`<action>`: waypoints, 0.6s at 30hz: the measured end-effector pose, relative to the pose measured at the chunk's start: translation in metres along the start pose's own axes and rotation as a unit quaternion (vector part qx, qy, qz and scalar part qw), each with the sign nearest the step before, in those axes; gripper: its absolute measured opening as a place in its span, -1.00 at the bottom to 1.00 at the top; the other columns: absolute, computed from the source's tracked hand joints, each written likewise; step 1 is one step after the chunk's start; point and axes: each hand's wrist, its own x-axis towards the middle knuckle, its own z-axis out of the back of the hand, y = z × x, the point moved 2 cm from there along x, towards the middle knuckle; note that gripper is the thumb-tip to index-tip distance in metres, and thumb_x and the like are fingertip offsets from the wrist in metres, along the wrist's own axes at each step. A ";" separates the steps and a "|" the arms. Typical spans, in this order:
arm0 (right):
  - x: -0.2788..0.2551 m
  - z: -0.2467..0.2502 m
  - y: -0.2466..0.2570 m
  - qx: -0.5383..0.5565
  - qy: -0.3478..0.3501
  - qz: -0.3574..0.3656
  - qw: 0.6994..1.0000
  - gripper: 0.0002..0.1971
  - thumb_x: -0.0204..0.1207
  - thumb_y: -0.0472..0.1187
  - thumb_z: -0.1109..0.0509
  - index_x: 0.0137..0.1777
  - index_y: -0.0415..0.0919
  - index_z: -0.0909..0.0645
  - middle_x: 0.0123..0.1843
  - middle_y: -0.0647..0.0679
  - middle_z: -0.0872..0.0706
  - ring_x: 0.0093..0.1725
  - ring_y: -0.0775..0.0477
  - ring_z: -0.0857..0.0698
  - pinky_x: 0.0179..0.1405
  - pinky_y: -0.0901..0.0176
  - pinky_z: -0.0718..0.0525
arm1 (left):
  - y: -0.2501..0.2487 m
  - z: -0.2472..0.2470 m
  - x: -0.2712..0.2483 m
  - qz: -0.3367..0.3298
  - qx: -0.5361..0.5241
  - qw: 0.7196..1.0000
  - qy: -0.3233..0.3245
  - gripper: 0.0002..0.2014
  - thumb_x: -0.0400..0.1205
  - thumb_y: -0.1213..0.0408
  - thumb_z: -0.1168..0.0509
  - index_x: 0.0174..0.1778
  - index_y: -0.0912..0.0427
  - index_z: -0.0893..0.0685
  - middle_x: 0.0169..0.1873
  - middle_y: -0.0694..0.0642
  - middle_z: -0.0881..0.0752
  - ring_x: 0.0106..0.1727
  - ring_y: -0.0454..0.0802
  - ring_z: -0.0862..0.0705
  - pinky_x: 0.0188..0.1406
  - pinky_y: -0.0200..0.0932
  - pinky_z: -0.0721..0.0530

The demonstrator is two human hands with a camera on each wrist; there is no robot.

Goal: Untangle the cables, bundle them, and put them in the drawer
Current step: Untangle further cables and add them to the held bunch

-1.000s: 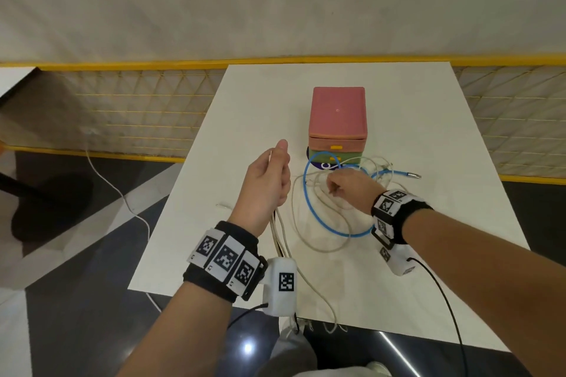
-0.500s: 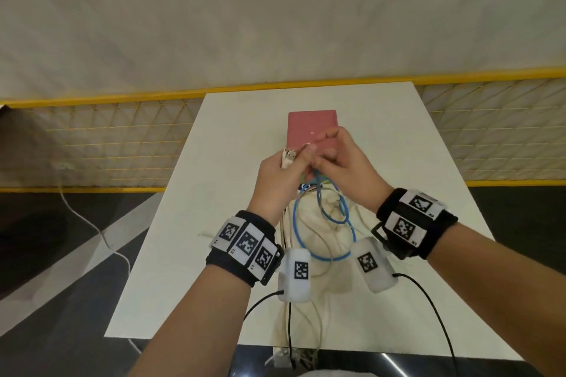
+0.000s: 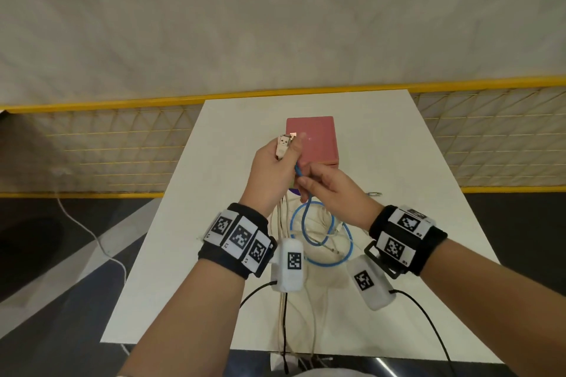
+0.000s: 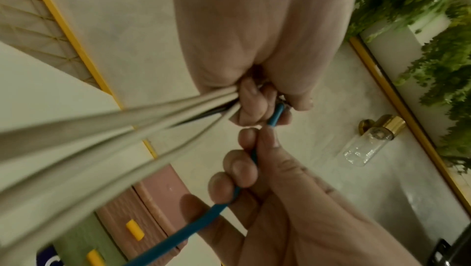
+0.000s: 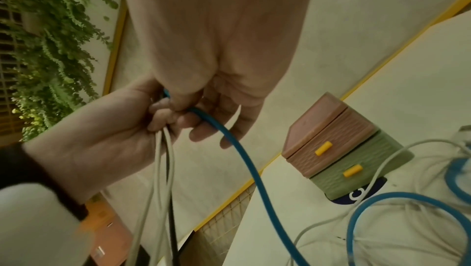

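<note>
My left hand [image 3: 286, 159] is raised over the table and grips the plug ends of several white cables [image 3: 283, 145], with the end of the blue cable [image 3: 318, 242] held beside them. The white cables [image 4: 102, 139] run from its fist down over the near table edge. Just below, my right hand [image 3: 306, 187] has its fingers curled round the blue cable [image 5: 254, 169], which drops to loose loops on the table among thin white cables [image 5: 382, 220]. Behind the hands stands the small drawer unit [image 5: 331, 139], pink drawer over green, both shut.
The white table [image 3: 398, 162] is narrow, with a yellow-railed mesh fence [image 3: 122, 144] behind and dark floor at both sides. A metal jack plug [image 3: 375, 193] lies right of my right hand. A white cord [image 3: 92, 239] trails on the floor at left.
My right hand rose from the cable pile with the blue cable and met the left hand in front of the drawer unit. It now sits slightly lower on the blue cable.
</note>
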 end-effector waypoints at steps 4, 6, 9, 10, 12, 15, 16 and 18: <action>0.000 0.005 -0.009 -0.097 0.038 -0.031 0.994 -0.78 0.72 -0.25 -0.13 -0.09 -0.19 -0.57 -0.32 -0.02 -0.54 -0.32 0.12 -0.55 -0.12 0.25 -0.62 | -0.007 0.010 0.006 -0.030 -0.014 0.997 -0.076 -0.60 0.78 0.08 -0.15 -0.40 0.11 -0.45 -0.62 -0.16 -0.48 -0.54 -0.26 -0.44 -0.39 -0.35 -0.46; 0.003 0.013 -0.021 -0.135 0.042 -0.049 0.989 -0.73 0.73 -0.22 -0.09 -0.17 -0.08 -0.54 -0.35 0.04 -0.51 -0.37 0.19 -0.51 -0.16 0.30 -0.60 | -0.013 0.016 0.007 -0.037 -0.093 0.990 -0.101 -0.59 0.79 0.10 -0.13 -0.41 0.10 -0.42 -0.62 -0.14 -0.40 -0.51 -0.16 -0.40 -0.29 -0.22 -0.51; 0.009 0.034 -0.035 -0.161 0.024 -0.089 0.983 -0.74 0.74 -0.21 -0.08 -0.15 -0.12 -0.54 -0.29 0.02 -0.52 -0.37 0.19 -0.52 -0.19 0.24 -0.62 | -0.026 0.026 0.005 -0.026 -0.173 0.979 -0.105 -0.59 0.75 0.11 -0.23 -0.43 0.06 -0.34 -0.64 -0.11 -0.28 -0.59 -0.13 -0.24 -0.60 -0.25 -0.36; 0.012 0.042 -0.036 -0.171 0.013 -0.103 0.980 -0.75 0.73 -0.19 -0.09 -0.09 -0.20 -0.56 -0.26 0.00 -0.54 -0.35 0.13 -0.56 -0.20 0.19 -0.62 | -0.028 0.030 0.006 -0.020 -0.171 0.980 -0.098 -0.61 0.71 0.15 -0.31 -0.41 0.05 -0.35 -0.65 -0.12 -0.27 -0.61 -0.14 -0.20 -0.67 -0.28 -0.25; 0.019 0.054 -0.030 -0.193 -0.018 -0.111 0.975 -0.72 0.72 -0.16 -0.12 -0.04 -0.36 -0.55 -0.26 -0.07 -0.53 -0.37 0.02 -0.54 -0.29 0.17 -0.59 | -0.030 0.034 0.007 -0.023 -0.122 0.990 -0.072 -0.73 0.64 0.26 -0.41 -0.30 0.05 -0.47 -0.65 -0.18 -0.35 -0.65 -0.20 -0.23 -0.68 -0.33 -0.22; 0.031 0.060 -0.005 -0.215 -0.053 -0.063 0.973 -0.72 0.70 -0.15 -0.17 -0.18 -0.27 -0.54 -0.41 -0.04 -0.45 -0.43 0.02 -0.40 -0.39 0.17 -0.39 | -0.022 0.023 0.008 -0.022 0.065 0.998 -0.011 -0.88 0.64 0.17 -0.40 0.04 0.07 -0.70 -0.34 -0.24 -0.64 -0.44 -0.36 -0.51 -0.43 -0.42 -0.43; 0.035 0.061 0.006 -0.216 -0.059 -0.042 0.974 -0.73 0.69 -0.14 -0.19 -0.22 -0.21 -0.55 -0.43 -0.09 -0.44 -0.41 0.01 -0.39 -0.38 0.13 -0.37 | -0.017 0.017 0.007 -0.012 0.122 0.992 0.013 -0.79 0.65 0.10 -0.38 0.13 0.08 -0.72 -0.22 -0.20 -0.68 -0.37 -0.36 -0.55 -0.36 -0.43 -0.46; 0.041 0.059 0.024 -0.215 -0.066 -0.008 0.974 -0.71 0.68 -0.12 -0.21 -0.24 -0.19 -0.60 -0.38 -0.25 -0.50 -0.34 -0.04 -0.43 -0.29 0.08 -0.41 | -0.007 0.007 0.007 0.012 0.193 0.979 0.059 -0.75 0.66 0.05 -0.35 0.06 0.17 -0.73 -0.25 -0.05 -0.66 -0.39 -0.28 -0.53 -0.40 -0.42 -0.44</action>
